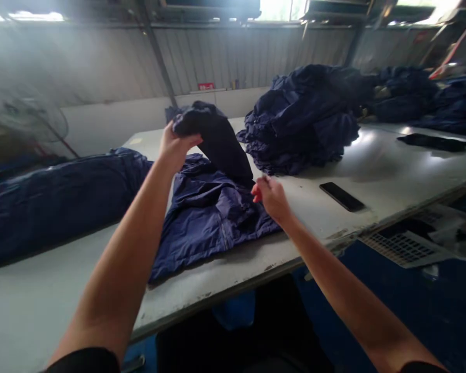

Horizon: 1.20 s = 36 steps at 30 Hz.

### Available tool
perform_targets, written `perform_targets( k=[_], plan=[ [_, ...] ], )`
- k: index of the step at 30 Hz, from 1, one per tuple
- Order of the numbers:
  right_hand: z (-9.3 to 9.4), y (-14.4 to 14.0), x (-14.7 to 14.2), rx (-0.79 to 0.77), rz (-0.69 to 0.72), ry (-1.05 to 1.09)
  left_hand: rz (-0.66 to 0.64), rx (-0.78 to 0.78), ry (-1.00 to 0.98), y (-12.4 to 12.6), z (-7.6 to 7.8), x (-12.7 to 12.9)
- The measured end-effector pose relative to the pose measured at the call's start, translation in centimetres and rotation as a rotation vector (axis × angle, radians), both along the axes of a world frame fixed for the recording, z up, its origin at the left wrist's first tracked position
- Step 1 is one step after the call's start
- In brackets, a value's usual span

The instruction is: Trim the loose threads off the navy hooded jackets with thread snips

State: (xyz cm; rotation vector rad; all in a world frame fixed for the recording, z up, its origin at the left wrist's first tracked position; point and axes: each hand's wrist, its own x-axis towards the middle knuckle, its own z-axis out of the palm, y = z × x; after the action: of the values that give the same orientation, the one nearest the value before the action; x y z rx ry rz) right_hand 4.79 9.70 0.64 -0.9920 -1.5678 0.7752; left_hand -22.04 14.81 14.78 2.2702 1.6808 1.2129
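A navy jacket [202, 212] lies spread on the white table in front of me. My left hand [180, 142] grips a dark section of it, perhaps a sleeve or hood, and holds that part raised above the rest. At the right side of the lifted cloth is my right hand [271, 199], its fingers closed around a small red object [257, 192]. Blur and the fingers hide most of that object, so its kind is unclear. The red object is close to the cloth; whether they touch I cannot tell.
A large heap of navy garments [299, 119] stands behind on the table [314, 217]. Folded navy garments [62, 197] are stacked at left. A black phone [341, 196] lies at right, near the table's edge. A white plastic basket [419, 238] sits below, and a fan [31, 114] stands far left.
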Motion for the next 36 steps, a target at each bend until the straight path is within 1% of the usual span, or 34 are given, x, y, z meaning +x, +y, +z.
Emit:
perform_targets(
  k=[1,2,3,4,5,6,7,8,9,10,11,12,13,14,16,17,19,21,23,26,28,30,32,34,36],
  plan=[
    [-1.1,0.2,-1.7,0.011,0.069,-0.105,0.022,-0.044,-0.001,-1.4,0.2,-3.6],
    [-2.2,0.2,-3.1,0.021,0.132,-0.208,0.032,-0.102,0.008,-3.3,-0.1,-7.0],
    [-3.3,0.0,-3.9,0.033,0.183,-0.304,0.042,-0.163,0.026,-5.8,-1.1,-10.0],
    [-4.3,-0.3,-4.1,0.048,0.214,-0.387,0.048,-0.232,0.052,-8.5,-2.5,-12.7],
    [-5.2,-0.6,-3.8,0.067,0.225,-0.455,0.062,-0.298,0.082,-11.3,-4.2,-14.8],
    [-5.9,-0.9,-3.1,0.089,0.219,-0.51,0.091,-0.34,0.107,-14.1,-6.2,-16.3],
    [-6.5,-1.2,-2.1,0.115,0.199,-0.551,0.144,-0.349,0.125,-16.6,-8.4,-17.3],
    [-6.8,-1.3,-1.0,0.143,0.177,-0.585,0.199,-0.336,0.139,-18.8,-10.7,-17.6],
    [-7.0,-1.4,0.0,0.17,0.167,-0.619,0.24,-0.317,0.152,-20.4,-12.9,-17.5],
    [-7.1,-1.3,1.0,0.195,0.172,-0.654,0.252,-0.303,0.167,-21.6,-14.9,-16.9],
    [-7.0,-1.0,1.7,0.216,0.189,-0.693,0.233,-0.3,0.19,-22.2,-16.6,-16.0],
    [-6.7,-0.6,2.4,0.234,0.212,-0.731,0.205,-0.302,0.217,-22.5,-18.0,-15.0],
    [-6.3,-0.1,2.9,0.249,0.228,-0.764,0.183,-0.3,0.244,-22.4,-19.0,-13.9],
    [-5.8,0.5,3.4,0.263,0.231,-0.791,0.169,-0.295,0.268,-22.2,-19.6,-13.1],
    [-4.7,1.4,4.5,0.288,0.219,-0.826,0.171,-0.268,0.301,-21.8,-19.8,-12.1],
    [-4.3,1.6,5.2,0.299,0.223,-0.842,0.167,-0.253,0.316,-21.8,-19.7,-12.0],
    [-4.0,1.3,6.7,0.307,0.282,-0.882,0.125,-0.244,0.352,-22.2,-19.7,-12.5],
    [-4.8,0.2,8.0,0.302,0.36,-0.922,0.073,-0.253,0.393,-22.8,-20.2,-13.2],
    [-6.3,-1.2,8.7,0.296,0.386,-0.938,0.05,-0.257,0.422,-23.3,-21.2,-13.9],
    [-8.6,-2.7,8.9,0.303,0.323,-0.909,0.047,-0.233,0.446,-23.8,-22.6,-14.1],
    [-9.2,-3.3,8.8,0.316,0.275,-0.879,0.048,-0.211,0.459,-24.6,-22.9,-13.6],
    [-8.9,-4.1,8.9,0.323,0.25,-0.858,0.048,-0.193,0.473,-26.1,-23.0,-12.9],
    [-8.0,-5.6,9.6,0.313,0.252,-0.844,0.027,-0.19,0.478,-28.6,-22.8,-12.5],
    [-6.9,-8.2,11.1,0.283,0.278,-0.841,-0.036,-0.208,0.458,-31.9,-22.4,-12.4],
    [-5.9,-11.7,13.2,0.221,0.308,-0.842,-0.115,-0.246,0.424,-35.0,-21.4,-12.7]
  ],
)
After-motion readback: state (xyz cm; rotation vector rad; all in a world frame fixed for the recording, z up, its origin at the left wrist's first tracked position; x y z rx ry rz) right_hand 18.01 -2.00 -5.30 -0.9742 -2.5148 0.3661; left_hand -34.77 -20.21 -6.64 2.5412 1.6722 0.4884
